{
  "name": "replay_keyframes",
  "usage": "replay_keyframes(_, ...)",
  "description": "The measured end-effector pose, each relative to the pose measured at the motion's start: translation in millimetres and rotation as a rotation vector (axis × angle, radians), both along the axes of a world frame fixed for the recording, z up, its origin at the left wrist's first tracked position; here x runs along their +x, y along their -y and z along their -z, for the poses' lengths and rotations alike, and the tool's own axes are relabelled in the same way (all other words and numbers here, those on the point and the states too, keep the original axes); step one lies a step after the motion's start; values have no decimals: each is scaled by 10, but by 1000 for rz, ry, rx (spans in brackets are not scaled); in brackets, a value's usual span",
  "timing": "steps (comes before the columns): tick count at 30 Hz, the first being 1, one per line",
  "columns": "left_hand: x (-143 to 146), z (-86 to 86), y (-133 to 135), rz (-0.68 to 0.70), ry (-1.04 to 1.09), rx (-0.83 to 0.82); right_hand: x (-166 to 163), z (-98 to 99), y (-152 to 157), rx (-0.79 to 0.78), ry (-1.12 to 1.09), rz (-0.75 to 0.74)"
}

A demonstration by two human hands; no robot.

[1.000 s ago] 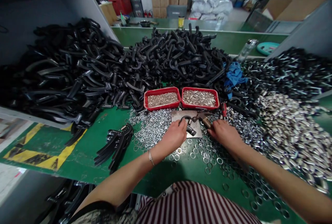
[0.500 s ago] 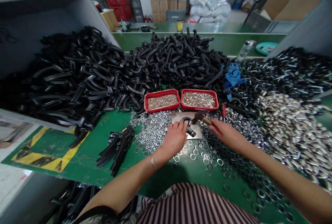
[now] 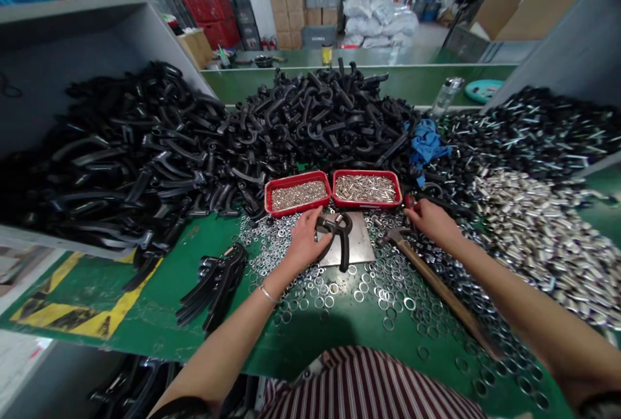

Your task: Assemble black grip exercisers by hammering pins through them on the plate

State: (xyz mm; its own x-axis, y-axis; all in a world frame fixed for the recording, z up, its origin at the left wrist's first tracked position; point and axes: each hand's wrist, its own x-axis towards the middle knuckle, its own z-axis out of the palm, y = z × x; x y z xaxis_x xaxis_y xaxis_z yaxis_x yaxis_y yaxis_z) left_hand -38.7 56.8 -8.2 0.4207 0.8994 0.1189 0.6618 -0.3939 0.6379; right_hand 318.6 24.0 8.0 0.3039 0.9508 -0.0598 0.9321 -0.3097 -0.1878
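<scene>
My left hand (image 3: 305, 238) grips a black plastic handle part (image 3: 339, 235) that lies on a small metal plate (image 3: 361, 244). My right hand (image 3: 429, 218) rests beyond the hammer's head, near the corner of the right red tray (image 3: 367, 188); its fingers are curled and what they pinch is hidden. The hammer (image 3: 427, 277) lies on the green table (image 3: 349, 315) under my right forearm, head toward the plate. Loose metal washers (image 3: 388, 283) are scattered around the plate.
The left red tray (image 3: 297, 194) holds small metal pieces. Big heaps of black handle parts (image 3: 194, 141) fill the back and left. A heap of metal sleeves (image 3: 538, 231) and dark pins lies right. Several assembled handles (image 3: 216, 283) sit at left, a blue cloth (image 3: 424, 141) behind.
My right hand has put the hammer down on the table and reached toward the right red tray. My left hand has turned the black handle part on the plate.
</scene>
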Motion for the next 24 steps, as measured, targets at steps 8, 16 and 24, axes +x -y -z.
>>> replay_keyframes(8, -9, 50, -26, 172, -50, 23, 148, -204, 8, 69, -83, 158)
replay_keyframes(16, 148, 139, 126, 96, -73, 14, -964, -315, 43, 339, -1102, -90)
replay_keyframes(24, 137, 97, 121, 97, -95, -6, -1459, 162, -181, 240, -1154, -140)
